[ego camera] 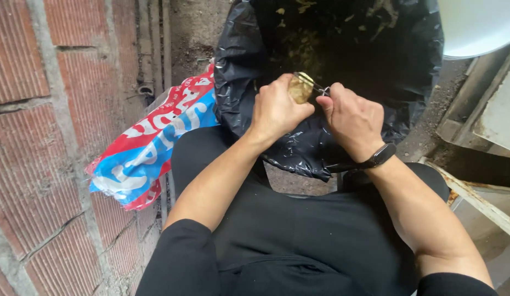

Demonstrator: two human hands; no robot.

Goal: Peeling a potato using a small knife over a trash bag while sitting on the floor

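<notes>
My left hand is closed around a small brown potato, held over the black bin bag. Close beside it, my right hand grips a metal peeler whose blade rests against the potato. A black band sits on my right wrist. Both hands hover above the bag's front edge, and peelings lie inside the bag.
A red, white and blue plastic sack leans against the brick wall at the left. My black-clad knees are below. A pale round rim and rusty metal framing stand at the right.
</notes>
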